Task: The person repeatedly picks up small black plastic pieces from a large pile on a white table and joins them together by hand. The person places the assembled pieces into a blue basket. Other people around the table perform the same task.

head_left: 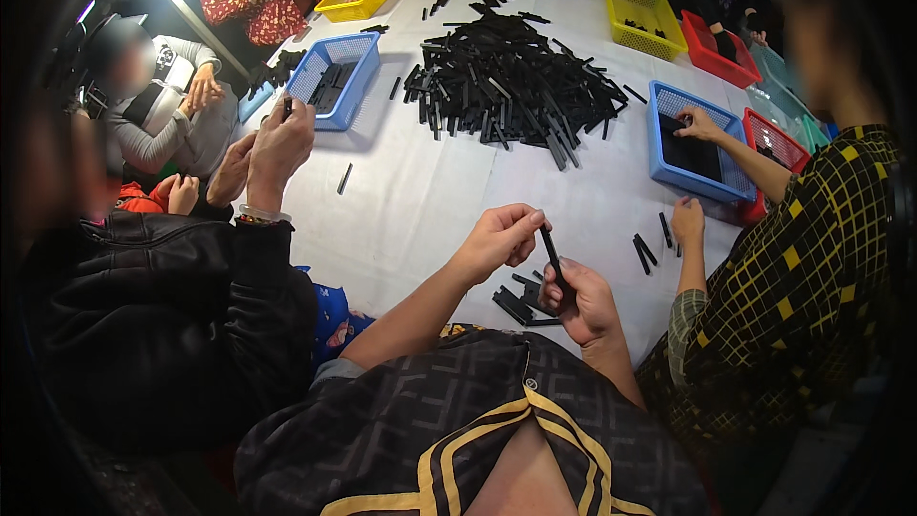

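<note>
A slim black bar (550, 250) stands tilted between my two hands, its kind not clear from here. My left hand (502, 239) pinches the upper end between thumb and fingers. Around the lower end my right hand (581, 300) is closed, with the thumb along the bar. Several similar black bars (516, 306) lie in a small loose group on the white-covered table (382, 229), close beside my right hand and partly hidden by it. Farther off, a large heap of black bars (506, 76) covers the middle of the table.
A blue basket (361, 86) with black pieces stands at the left, another blue basket (661, 148) at the right. Yellow baskets (358, 8) and a red one (707, 55) line the far side. Co-workers sit close on both sides; one's hand (702, 124) reaches into the right basket.
</note>
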`<state>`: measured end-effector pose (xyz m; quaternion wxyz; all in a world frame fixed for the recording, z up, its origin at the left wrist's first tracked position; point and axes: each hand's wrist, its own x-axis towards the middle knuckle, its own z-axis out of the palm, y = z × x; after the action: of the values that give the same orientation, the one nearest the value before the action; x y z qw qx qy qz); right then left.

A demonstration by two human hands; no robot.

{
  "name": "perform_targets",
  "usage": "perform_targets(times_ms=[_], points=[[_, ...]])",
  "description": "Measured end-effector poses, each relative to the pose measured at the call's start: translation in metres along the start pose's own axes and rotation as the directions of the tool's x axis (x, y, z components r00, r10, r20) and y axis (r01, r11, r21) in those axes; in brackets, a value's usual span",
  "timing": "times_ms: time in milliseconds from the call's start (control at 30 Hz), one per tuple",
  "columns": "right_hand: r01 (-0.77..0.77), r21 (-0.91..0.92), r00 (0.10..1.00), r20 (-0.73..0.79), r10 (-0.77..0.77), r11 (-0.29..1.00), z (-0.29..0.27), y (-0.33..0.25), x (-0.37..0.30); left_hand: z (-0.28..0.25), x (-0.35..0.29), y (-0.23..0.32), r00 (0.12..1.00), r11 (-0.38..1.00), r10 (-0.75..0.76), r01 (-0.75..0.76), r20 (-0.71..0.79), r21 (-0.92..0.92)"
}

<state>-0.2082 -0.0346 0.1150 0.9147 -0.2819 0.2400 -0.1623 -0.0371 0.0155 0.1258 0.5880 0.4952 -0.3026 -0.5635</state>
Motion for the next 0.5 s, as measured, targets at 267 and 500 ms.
perform_targets(times_ms=[267, 500], points=[[0.074, -0.353, 0.981, -0.143, -0.132, 0.933, 0.004, 0.011, 0.018, 0.014, 0.001, -0.009, 0.990, 0.948, 0.137, -0.118, -0.044, 0.297], [0.183, -0.509, 0.961, -0.086, -0.262, 0.841, -0.012, 0.016, 0.019, -0.004, 0.016, -0.013, 0.957, 0.954, 0.152, -0.076, -0.246, 0.291]])
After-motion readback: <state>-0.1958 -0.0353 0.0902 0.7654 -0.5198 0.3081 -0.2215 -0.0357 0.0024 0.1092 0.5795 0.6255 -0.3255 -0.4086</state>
